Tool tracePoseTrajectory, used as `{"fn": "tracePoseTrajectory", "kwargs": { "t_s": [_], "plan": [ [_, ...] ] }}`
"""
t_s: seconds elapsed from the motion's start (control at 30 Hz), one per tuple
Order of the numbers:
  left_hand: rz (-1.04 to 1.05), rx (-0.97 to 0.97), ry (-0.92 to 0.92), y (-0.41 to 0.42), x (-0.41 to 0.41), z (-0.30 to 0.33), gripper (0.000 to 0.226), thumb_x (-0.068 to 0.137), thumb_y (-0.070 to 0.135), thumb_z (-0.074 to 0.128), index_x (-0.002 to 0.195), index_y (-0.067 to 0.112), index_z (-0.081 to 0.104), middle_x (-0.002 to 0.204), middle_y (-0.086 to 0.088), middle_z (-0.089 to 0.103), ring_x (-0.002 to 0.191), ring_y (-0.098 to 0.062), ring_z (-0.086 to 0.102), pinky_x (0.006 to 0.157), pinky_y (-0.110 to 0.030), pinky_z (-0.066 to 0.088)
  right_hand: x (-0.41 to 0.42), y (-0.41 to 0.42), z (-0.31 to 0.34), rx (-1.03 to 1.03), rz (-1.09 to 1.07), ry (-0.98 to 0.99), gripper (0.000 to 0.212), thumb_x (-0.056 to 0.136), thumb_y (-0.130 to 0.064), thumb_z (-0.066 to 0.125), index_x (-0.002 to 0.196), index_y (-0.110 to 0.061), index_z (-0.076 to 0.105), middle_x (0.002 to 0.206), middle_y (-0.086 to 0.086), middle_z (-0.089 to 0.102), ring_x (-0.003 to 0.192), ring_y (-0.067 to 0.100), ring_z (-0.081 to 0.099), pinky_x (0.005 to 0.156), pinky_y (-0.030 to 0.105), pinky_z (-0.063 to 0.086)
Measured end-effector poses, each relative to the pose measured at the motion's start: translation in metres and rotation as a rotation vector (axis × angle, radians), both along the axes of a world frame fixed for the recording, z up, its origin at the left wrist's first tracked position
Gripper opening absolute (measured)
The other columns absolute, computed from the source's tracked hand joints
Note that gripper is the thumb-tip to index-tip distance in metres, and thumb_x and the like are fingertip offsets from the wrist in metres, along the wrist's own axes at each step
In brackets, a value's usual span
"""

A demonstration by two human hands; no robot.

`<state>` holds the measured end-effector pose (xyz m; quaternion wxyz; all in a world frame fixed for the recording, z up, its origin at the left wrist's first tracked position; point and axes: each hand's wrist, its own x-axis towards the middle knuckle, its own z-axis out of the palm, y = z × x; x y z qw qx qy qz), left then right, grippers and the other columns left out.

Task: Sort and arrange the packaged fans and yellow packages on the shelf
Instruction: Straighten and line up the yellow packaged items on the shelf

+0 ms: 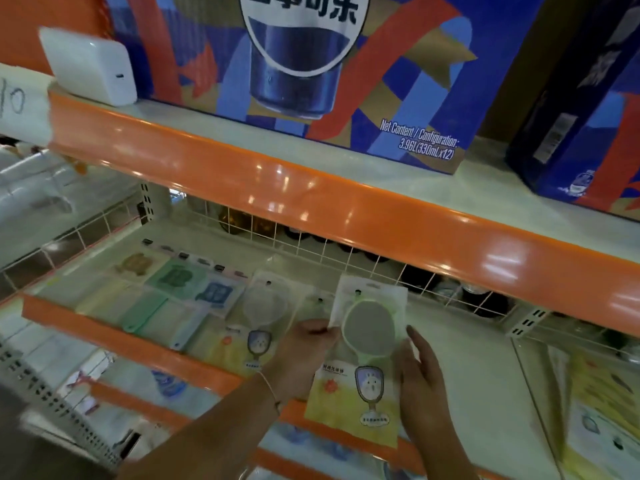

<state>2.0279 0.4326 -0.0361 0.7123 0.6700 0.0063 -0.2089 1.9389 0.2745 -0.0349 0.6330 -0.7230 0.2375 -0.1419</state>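
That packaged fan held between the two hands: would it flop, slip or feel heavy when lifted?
The packaged fan probably stays fairly flat: it stands up from the shelf edge, with the left hand pinching one side and the right hand flat against the other. Its glossy wrapper looks slippery. It seems thin, so likely light.

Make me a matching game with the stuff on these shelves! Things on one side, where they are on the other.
Things:
1. cola box
2. white charger
3. fan package
4. blue card

Places:
A. top shelf, far left
B. between the left hand and right hand
C. lying flat on the lower shelf
D. top shelf, middle

Pairs: 1-D, 2-A, 3-B, 4-C
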Motion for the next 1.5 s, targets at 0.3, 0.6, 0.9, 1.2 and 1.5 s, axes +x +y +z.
{"fn": "tracePoseTrajectory", "kwargs": {
  "t_s": [0.3, 0.6, 0.9, 1.2, 1.5],
  "plan": [
    [-0.049, 0.496, -0.591, 0.036, 0.011, -0.012, 0.029, 0.097, 0.025, 0.052, 0.074, 0.008, 0.058, 0.056, 0.008, 0.049, 0.047, -0.005, 0.044, 0.048, -0.018, 0.034, -0.001, 0.002, -0.017, 0.206, -0.183, 0.04, 0.042, 0.083, -0.011, 0.073, 0.122, -0.019, 0.06, 0.087, 0.011, 0.075, 0.077, 0.025, 0.073, 0.057, 0.029, 0.058],
    [-0.212, 0.963, -1.033, 0.084, 0.04, -0.051, 0.032, 0.084, 0.035, 0.042, 0.092, 0.015, 0.066, 0.102, -0.001, 0.067, 0.106, -0.025, 0.06, 0.092, -0.039, 0.051, 0.026, 0.005, -0.036, 0.333, -0.125, 0.033, 0.029, 0.082, 0.003, 0.07, 0.108, -0.009, 0.067, 0.093, 0.021, 0.073, 0.089, 0.042, 0.069, 0.084, 0.06, 0.053],
    [-0.161, 0.968, -1.039, 0.088, 0.035, -0.059, 0.029, 0.083, 0.032, 0.044, 0.092, 0.018, 0.068, 0.115, -0.003, 0.065, 0.122, -0.03, 0.054, 0.101, -0.042, 0.045, 0.067, 0.032, -0.04, 0.208, -0.055, 0.108, 0.025, 0.085, -0.003, 0.07, 0.107, -0.014, 0.067, 0.087, 0.009, 0.075, 0.083, 0.027, 0.072, 0.072, 0.041, 0.06],
    [-0.149, 0.982, -1.07, 0.091, 0.037, -0.065, 0.018, 0.077, 0.031, 0.056, 0.083, 0.02, 0.069, 0.108, 0.0, 0.066, 0.119, -0.025, 0.055, 0.1, -0.033, 0.04, 0.061, 0.048, -0.046, -0.556, 0.004, 0.256, 0.061, 0.088, -0.04, 0.063, 0.14, -0.014, 0.044, 0.113, 0.006, 0.063, 0.102, 0.024, 0.061, 0.083, 0.033, 0.049],
    [-0.154, 0.922, -1.098, 0.09, 0.039, -0.069, 0.02, 0.082, 0.026, 0.045, 0.084, 0.02, 0.064, 0.106, 0.002, 0.062, 0.117, -0.022, 0.052, 0.101, -0.035, 0.043, 0.058, 0.055, -0.064, -0.88, -0.013, 0.323, 0.037, 0.086, -0.049, 0.056, 0.112, -0.022, 0.059, 0.107, 0.001, 0.051, 0.105, 0.024, 0.046, 0.072, 0.033, 0.047]
  ]
}}
